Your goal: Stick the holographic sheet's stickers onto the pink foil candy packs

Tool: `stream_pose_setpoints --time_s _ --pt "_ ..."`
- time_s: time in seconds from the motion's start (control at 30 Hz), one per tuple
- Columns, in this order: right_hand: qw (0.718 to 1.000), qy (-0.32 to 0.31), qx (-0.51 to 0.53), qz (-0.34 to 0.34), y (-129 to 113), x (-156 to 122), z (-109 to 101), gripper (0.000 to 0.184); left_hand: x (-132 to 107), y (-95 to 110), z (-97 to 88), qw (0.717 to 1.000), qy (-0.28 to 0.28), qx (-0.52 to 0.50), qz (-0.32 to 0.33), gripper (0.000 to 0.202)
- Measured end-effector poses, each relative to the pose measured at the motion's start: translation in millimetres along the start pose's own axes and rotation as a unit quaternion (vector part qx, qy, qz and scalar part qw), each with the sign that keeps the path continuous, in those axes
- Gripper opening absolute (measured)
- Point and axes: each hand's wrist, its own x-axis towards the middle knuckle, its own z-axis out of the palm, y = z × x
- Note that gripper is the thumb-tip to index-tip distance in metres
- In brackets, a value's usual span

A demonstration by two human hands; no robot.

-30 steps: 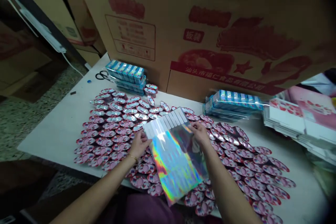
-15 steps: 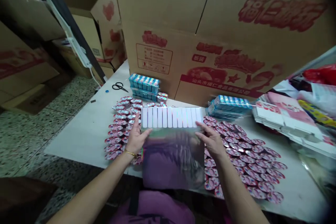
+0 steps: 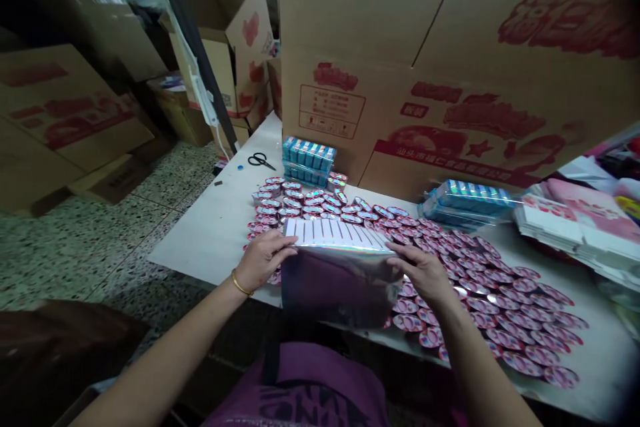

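My left hand point(image 3: 263, 260), with a gold bracelet at the wrist, pinches the left edge of a shiny plastic sheet point(image 3: 340, 287). On the right edge, my right hand point(image 3: 423, 271) grips it between thumb and fingers. White strips point(image 3: 335, 232) run in a row across the sheet's upper part, which bends away from me along a line between my hands. Its lower part hangs in front of the table edge and looks dark and reflective. Rows of small pink-lidded cups point(image 3: 480, 320) lie on the table behind the sheet and to its right; the sheet hides some of them.
Blue shrink-wrapped packs point(image 3: 309, 155) stand against a large cardboard box point(image 3: 350, 27), with another blue stack point(image 3: 465, 203) further right. Black-handled scissors point(image 3: 259, 160) lie at the back left. Folded white-and-pink cartons point(image 3: 555, 227) are piled at the right. A dark pole point(image 3: 200, 47) rises behind the table.
My view has turned left, so the table appears further right. The sheet, facing me flat before, is now bent back at its striped top. Both hands still hold its sides.
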Motion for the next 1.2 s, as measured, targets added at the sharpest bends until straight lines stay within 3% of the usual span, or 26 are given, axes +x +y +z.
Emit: stream_pose_setpoints --time_s 0.1,0.2,0.23,0.3,0.33,0.43,0.53,0.6,0.67,0.73,0.87,0.97,1.07,1.13,1.2 --pt "0.985 -0.025 -0.155 -0.074 -15 -10 0 0.024 -11 5 -9.8 0.998 0.028 0.052 0.02 0.022" --pt "0.939 -0.007 -0.295 -0.178 -45 -29 17 0.026 -28 17 -14.9 0.998 0.008 0.029 0.05 0.019" --pt "0.925 -0.009 -0.312 -0.215 -56 -36 28 0.032 -36 21 -14.9 0.998 -0.02 0.005 0.06 0.02" --pt "0.902 -0.071 -0.309 -0.293 -75 -50 59 0.049 -52 30 -12.6 0.992 -0.092 -0.05 0.066 0.024" --pt "0.889 -0.108 -0.305 -0.324 -81 -57 77 0.045 -61 34 -10.7 0.988 -0.122 -0.074 0.061 0.025" --pt "0.866 -0.132 -0.296 -0.382 -84 -71 122 0.016 -80 40 -5.2 0.98 -0.154 -0.126 0.012 0.024" --pt "0.854 -0.138 -0.293 -0.407 -74 -82 139 0.018 -90 39 -4.3 0.973 -0.167 -0.155 -0.021 0.024" --pt "0.862 -0.146 -0.268 -0.405 -65 -86 135 0.016 -93 35 -8.0 0.975 -0.155 -0.158 -0.028 0.023" --pt "0.881 -0.144 -0.235 -0.385 -52 -88 123 0.017 -95 29 -15.0 0.983 -0.1 -0.144 -0.049 0.021" --pt "0.9 -0.139 -0.221 -0.35 -36 -88 107 0.019 -96 22 -22.7 0.987 -0.039 -0.125 -0.09 0.018" --pt "0.928 -0.179 -0.211 -0.25 -6 -78 81 0.023 -93 4 -21.3 0.973 -0.001 -0.139 -0.183 0.016" --pt "0.951 -0.184 -0.178 -0.175 4 -52 66 0.023 -79 -11 1.3 0.931 0.089 -0.217 -0.28 0.02" --pt "0.97 -0.161 -0.144 -0.115 8 -7 51 0.022 -52 -23 30.9 0.859 0.187 -0.339 -0.336 0.028" --pt "0.975 -0.169 -0.118 -0.077 15 30 40 0.024 -31 -30 50.0 0.825 0.2 -0.396 -0.351 0.032" --pt "0.977 -0.179 -0.102 -0.051 30 69 29 0.026 -12 -39 69.7 0.811 0.183 -0.415 -0.371 0.035"
